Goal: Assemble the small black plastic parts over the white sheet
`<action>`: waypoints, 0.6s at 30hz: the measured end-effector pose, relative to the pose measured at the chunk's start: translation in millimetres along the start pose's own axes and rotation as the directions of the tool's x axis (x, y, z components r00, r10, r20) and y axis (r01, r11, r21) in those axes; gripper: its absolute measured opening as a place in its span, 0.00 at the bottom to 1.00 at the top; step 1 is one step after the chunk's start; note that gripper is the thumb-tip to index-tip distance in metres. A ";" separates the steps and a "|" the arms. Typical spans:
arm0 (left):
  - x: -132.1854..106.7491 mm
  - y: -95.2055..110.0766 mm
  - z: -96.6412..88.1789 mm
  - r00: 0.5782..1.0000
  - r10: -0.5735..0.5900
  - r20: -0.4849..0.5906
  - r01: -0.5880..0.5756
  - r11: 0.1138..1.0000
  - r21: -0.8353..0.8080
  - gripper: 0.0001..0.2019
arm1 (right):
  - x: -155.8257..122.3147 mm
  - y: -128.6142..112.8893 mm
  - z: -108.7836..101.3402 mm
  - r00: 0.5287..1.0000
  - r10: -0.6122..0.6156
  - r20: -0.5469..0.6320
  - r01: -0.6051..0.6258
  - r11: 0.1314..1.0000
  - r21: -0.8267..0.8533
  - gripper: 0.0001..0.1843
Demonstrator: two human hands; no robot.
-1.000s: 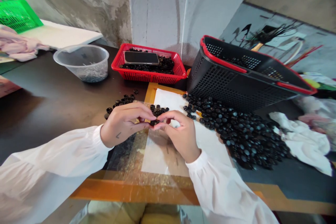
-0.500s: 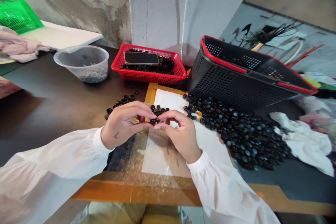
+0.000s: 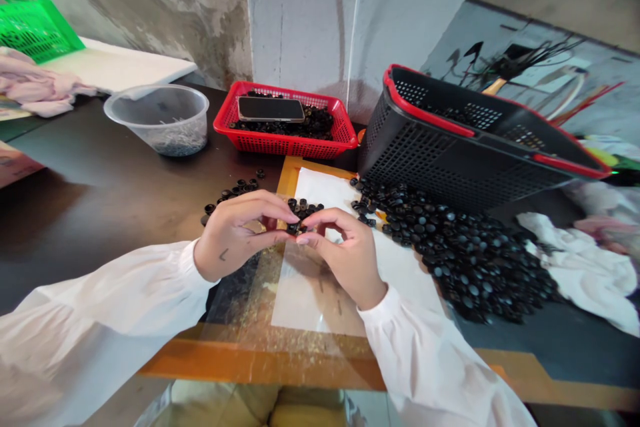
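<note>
Over the white sheet (image 3: 315,300), my left hand (image 3: 233,237) and my right hand (image 3: 350,250) meet fingertip to fingertip. Both pinch one small round black knob-like part (image 3: 294,228) from either side; the fingers partly cover it. Just behind the fingertips sits a small group of similar black parts (image 3: 305,207). Several more black parts (image 3: 243,188) lie on the dark table beyond my left hand. A large heap of them (image 3: 465,260) spreads to the right of my right hand.
At the back stands a red basket (image 3: 290,145) of black parts with a phone (image 3: 270,109) on top. Left of it is a clear tub (image 3: 155,120) holding thin metal pieces. A black basket (image 3: 430,160) with red handles rises behind the heap. A white cloth (image 3: 580,267) lies far right.
My hands stay in nearly the same pinch on the black part, with only slight finger movement. The whole view has shifted a little.
</note>
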State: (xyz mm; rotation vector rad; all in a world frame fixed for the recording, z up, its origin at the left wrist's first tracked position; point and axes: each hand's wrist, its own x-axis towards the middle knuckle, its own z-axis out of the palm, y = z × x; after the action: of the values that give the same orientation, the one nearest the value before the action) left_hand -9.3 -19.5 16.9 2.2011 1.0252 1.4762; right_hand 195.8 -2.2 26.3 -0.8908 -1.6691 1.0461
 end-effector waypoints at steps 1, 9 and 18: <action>-0.2 -0.7 0.2 1.000 0.016 0.005 -0.016 1.000 -0.005 0.10 | 0.0 -0.2 0.3 1.000 -0.001 0.004 0.001 1.000 0.004 0.08; -2.3 -5.6 4.3 1.000 0.020 -0.017 -0.022 0.997 -0.072 0.09 | 1.1 -2.3 4.1 0.999 0.048 -0.002 -0.048 0.994 0.096 0.11; -4.9 -4.4 10.9 0.989 -0.139 -0.057 0.121 0.962 -0.246 0.12 | -3.3 -2.7 5.5 0.998 -0.058 -0.040 0.060 0.997 0.051 0.09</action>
State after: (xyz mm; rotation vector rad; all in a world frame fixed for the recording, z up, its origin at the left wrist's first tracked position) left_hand -2.4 -18.4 6.3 1.8871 0.9380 1.5436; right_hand 191.2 -7.5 26.6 -0.8178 -1.6195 1.0224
